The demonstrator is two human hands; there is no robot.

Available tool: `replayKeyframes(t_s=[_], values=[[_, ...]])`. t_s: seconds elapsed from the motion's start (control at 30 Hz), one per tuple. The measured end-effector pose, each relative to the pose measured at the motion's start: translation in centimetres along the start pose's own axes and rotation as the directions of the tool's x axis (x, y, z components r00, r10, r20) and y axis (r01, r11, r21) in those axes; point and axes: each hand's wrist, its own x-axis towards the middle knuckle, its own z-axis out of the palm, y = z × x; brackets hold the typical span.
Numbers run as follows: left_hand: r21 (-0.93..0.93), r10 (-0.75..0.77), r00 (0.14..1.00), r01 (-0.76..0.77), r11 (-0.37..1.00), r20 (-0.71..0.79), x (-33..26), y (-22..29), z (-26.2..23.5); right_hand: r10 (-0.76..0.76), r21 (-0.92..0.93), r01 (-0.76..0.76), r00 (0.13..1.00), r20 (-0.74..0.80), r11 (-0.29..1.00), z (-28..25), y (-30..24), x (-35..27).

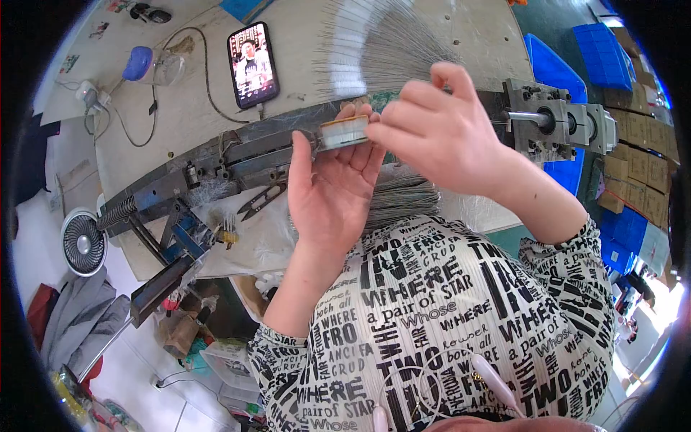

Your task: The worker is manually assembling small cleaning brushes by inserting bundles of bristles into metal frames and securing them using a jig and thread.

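My left hand (333, 189) is palm up over the bench, its thumb apart, with a small flat pale container (344, 134) with a gold-coloured edge resting on its fingers. At the container's right end are the bent fingers of my right hand (446, 133), pinched together; whatever is between them is hidden. Thin metal wires (389, 47) fan out over the table beyond my hands. Another bundle of wires (404, 200) lies between my hands and my body. A pair of thread snips (262, 201) rests left of my left wrist.
A long dark metal bench fixture (263, 149) crosses the table, with a clamp-like mechanism (551, 119) at its right end. A lit phone (253, 66) on a cable lies at the back. Far left are a fan (83, 242) and a blue-lidded jar (155, 66); blue crates (603, 56) stand right.
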Motion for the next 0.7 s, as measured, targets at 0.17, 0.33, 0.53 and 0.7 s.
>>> replayKeyframes(t_s=[0.17,0.33,0.53,0.7], values=[[0.031,-0.002,0.998,0.003,1.0,-0.06,-0.2,0.1,0.2,0.014,0.059,-0.013,1.0,-0.014,0.998,-0.7,1.2,0.4],[-0.018,-0.002,0.996,0.0,1.0,-0.084,-0.3,0.0,0.7,0.108,0.157,-0.09,0.988,-0.11,0.983,-0.3,0.9,0.4],[0.098,-0.034,0.996,0.042,0.994,-0.082,-0.7,0.3,1.7,0.111,0.05,-0.117,0.988,0.105,0.992,0.5,1.2,-1.3],[0.147,-0.037,0.998,0.045,0.988,-0.056,-0.4,0.3,1.8,0.174,0.105,-0.181,0.982,0.07,0.978,0.1,1.3,-2.0]])
